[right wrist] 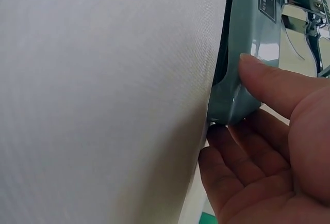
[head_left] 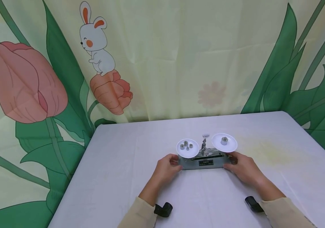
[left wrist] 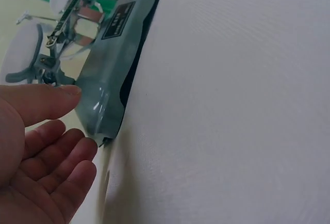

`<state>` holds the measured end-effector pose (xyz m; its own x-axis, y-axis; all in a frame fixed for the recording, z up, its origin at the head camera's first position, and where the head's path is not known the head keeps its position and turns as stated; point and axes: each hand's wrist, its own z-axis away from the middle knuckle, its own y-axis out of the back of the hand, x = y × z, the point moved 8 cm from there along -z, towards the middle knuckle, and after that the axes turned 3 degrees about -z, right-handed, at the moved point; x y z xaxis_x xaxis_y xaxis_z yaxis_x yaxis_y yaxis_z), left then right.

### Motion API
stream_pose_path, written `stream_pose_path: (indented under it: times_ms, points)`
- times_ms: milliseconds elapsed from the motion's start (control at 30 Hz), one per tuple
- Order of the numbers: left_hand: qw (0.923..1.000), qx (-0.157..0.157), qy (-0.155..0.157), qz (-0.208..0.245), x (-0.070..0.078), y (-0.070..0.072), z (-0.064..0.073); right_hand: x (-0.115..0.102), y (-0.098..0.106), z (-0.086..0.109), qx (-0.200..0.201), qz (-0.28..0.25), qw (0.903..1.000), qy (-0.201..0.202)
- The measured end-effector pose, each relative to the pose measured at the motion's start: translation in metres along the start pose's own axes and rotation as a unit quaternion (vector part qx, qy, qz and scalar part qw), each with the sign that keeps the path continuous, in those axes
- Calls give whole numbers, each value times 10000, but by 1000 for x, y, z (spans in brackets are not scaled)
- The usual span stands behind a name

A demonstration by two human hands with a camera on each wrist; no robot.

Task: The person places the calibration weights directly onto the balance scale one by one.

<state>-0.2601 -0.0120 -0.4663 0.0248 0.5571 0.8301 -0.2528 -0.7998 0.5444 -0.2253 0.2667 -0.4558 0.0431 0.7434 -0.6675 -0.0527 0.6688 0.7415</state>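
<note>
A grey-based balance scale (head_left: 216,163) stands on the table with two white pans. Several small metal weights (head_left: 185,143) sit in the left pan (head_left: 185,155), and one larger weight (head_left: 224,141) sits in the right pan (head_left: 232,148). My left hand (head_left: 166,167) is at the base's left end, its fingers loosely bent and its thumb (left wrist: 56,100) right at the edge. At the other end, my right hand (head_left: 243,167) grips the base, with the thumb (right wrist: 263,77) on its front face and the fingers (right wrist: 242,157) around the end.
A white cloth covers the table (head_left: 128,158), with a faint yellowish stain toward the right. Behind its far edge hangs a curtain (head_left: 162,57) printed with tulips, leaves and a rabbit. Black devices (head_left: 163,209) are worn at both wrists.
</note>
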Motion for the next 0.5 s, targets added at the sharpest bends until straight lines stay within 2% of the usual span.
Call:
stream_pose_path:
  times_ms: [233,500]
  points:
    - [10000,36,-55,67,-3,0,1,-5,0,-2,-16,53,10000,65]
    - [9999,104,25,23,-6,3,4,-6,-2,-3,-50,77,9999,50]
